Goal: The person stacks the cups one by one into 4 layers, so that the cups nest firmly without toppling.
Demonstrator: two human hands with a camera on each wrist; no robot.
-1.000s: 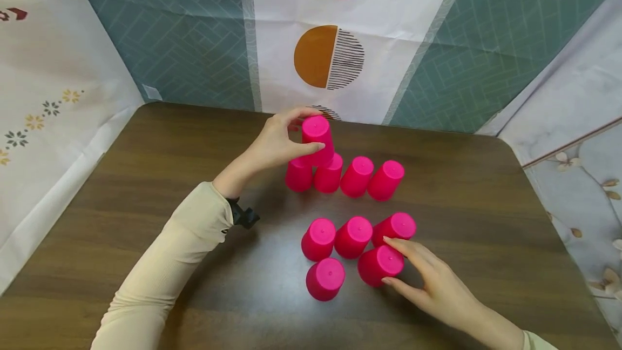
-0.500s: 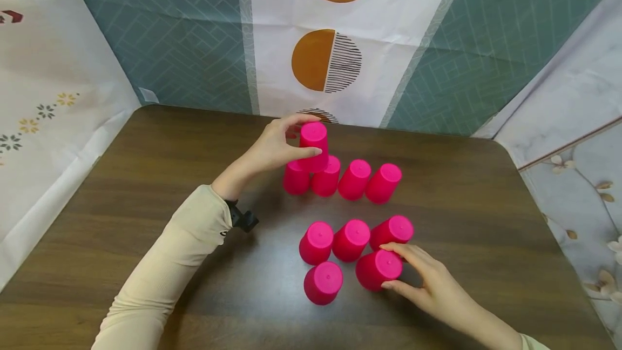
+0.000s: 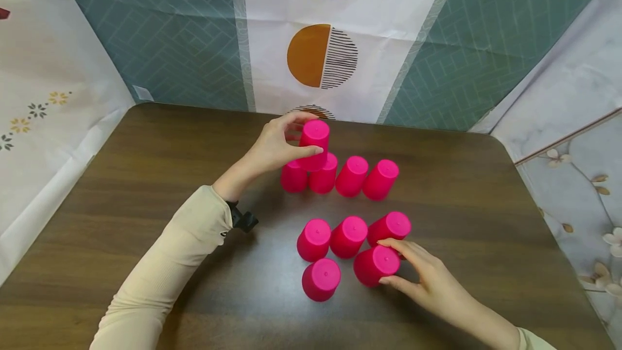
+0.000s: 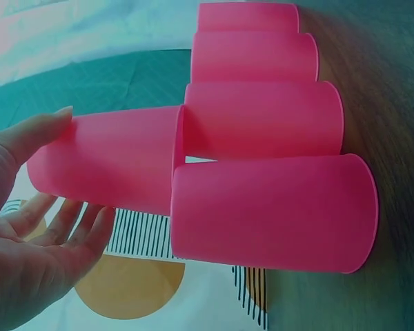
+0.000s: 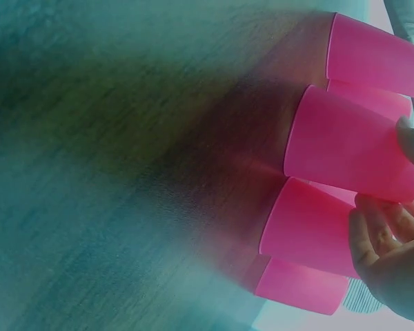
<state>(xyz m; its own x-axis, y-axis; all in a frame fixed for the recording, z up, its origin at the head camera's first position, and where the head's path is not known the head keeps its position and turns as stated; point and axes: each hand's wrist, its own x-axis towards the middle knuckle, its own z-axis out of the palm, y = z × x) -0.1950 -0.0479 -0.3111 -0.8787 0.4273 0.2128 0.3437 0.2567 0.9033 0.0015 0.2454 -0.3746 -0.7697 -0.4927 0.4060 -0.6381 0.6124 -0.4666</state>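
Note:
My left hand (image 3: 276,143) pinches an upside-down pink cup (image 3: 315,136) between thumb and fingers. In the left wrist view, this cup's rim meets the bases of the two nearest cups of the back row, a near cup (image 4: 272,214) and the one beside it (image 4: 262,118). At the front right, my right hand (image 3: 434,282) grips another upside-down pink cup (image 3: 375,266) by its sides, thumb near and fingers on the far side. In the right wrist view that cup (image 5: 352,141) stands on the table close beside a neighbouring cup (image 5: 307,224).
Two more back-row cups (image 3: 352,177) (image 3: 381,180) stand to the right. In the front group are a left cup (image 3: 313,240), a middle cup (image 3: 349,237), a right cup (image 3: 389,227) and a near cup (image 3: 321,280). Patterned cloth (image 3: 184,42) hangs behind the wooden table (image 3: 155,161).
The left hand's cup has come down slightly onto the back row. The right hand keeps its hold on its cup. The whole view has shifted a little.

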